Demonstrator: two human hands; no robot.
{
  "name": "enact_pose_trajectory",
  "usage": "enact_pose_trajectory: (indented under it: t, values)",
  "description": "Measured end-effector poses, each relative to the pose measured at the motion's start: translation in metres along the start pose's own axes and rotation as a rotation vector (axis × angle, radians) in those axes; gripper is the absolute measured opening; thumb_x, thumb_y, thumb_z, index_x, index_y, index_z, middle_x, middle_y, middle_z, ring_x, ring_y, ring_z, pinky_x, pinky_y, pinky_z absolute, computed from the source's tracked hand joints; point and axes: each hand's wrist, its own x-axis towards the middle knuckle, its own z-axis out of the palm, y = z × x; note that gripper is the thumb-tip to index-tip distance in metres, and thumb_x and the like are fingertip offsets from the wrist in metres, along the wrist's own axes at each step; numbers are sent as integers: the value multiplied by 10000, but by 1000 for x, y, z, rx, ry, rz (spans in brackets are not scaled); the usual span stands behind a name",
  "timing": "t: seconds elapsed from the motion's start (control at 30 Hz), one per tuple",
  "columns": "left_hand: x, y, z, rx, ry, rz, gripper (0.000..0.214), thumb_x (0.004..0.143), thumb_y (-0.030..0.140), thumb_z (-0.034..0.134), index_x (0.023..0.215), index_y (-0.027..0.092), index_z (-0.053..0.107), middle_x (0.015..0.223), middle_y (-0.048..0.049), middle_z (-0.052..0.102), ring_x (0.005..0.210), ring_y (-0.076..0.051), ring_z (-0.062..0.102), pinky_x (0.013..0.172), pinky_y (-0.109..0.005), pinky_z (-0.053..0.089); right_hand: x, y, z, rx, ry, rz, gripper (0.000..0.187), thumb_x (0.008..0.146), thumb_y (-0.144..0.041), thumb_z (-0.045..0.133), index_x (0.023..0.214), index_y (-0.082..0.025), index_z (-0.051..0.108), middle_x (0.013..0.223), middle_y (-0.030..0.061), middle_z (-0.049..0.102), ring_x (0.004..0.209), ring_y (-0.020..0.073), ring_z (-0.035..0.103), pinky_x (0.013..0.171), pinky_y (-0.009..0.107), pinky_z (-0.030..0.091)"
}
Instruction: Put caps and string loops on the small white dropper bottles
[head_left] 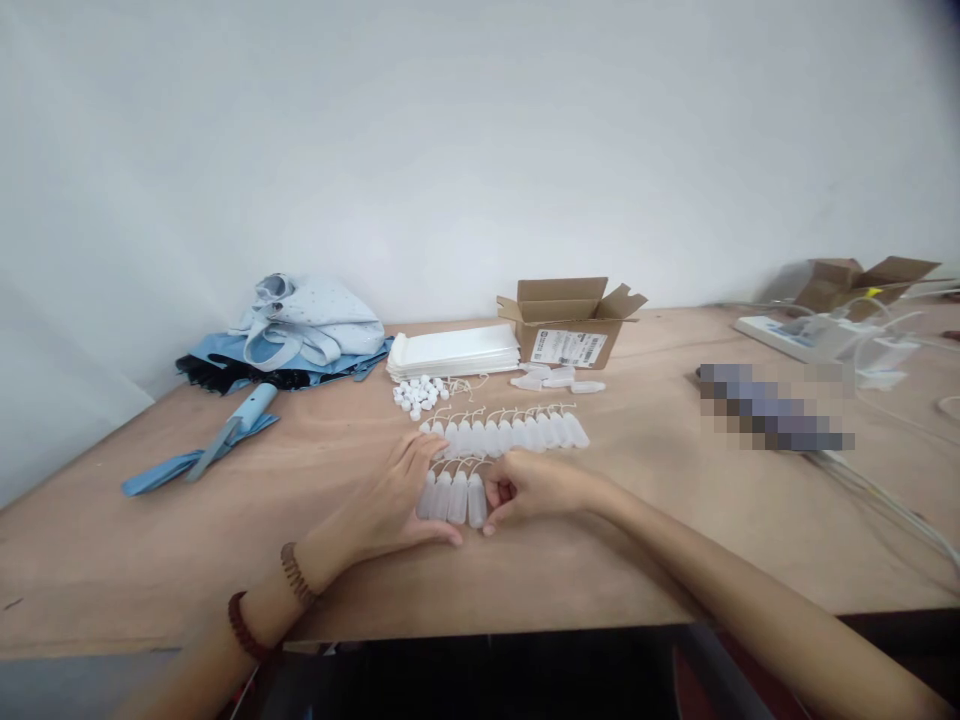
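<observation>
Side by side, two bare hands frame a short row of translucent vials (458, 498) near the front edge of a wooden desk (637, 570). The left hand (401, 490) lies spread at the row's left end, thumb stretched along the near side and two bracelets circling the wrist and forearm. The right hand (521, 490), its fingers curled, sits at the rightmost vial; whether it pinches the vial or merely touches it cannot be told. At least four vials show in the row, their cord loops pointing toward the wall (480, 150).

Just behind stretches a longer row of matching vials (517, 435), also corded, its left end partly covered by the left hand's fingers. Farther back are a pile of small white caps (421, 396), a few loose translucent vials (551, 378), a stack of white sheets or sleeves (454, 350) and an open cardboard box (566, 340) bearing a label. At left, a pale bag (315, 325) rests on folded blue fabric (214, 355); at right, a power strip (784, 337) stands near a pixelated object (772, 410).
</observation>
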Motion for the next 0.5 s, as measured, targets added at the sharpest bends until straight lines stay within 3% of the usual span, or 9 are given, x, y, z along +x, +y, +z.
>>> enact_pose_trajectory:
  t: [0.23,0.5]
  values:
    - [10,4,7,28,104,111,1011,578,713,641,1326,113,322,1333,-244,428,1295,-386,333,1039,-581,320,1,-2,1,-1,18,10,253,686,-361,717,680,-148,581,611,-33,532,546,81,472,465,190,296]
    - [11,8,11,77,99,90,960,597,727,613,1303,123,367,1358,-238,417,1324,-400,284,1040,-598,303,0,-4,-1,-10,10,4,238,693,-345,714,678,-148,580,602,-36,532,542,82,475,458,192,300]
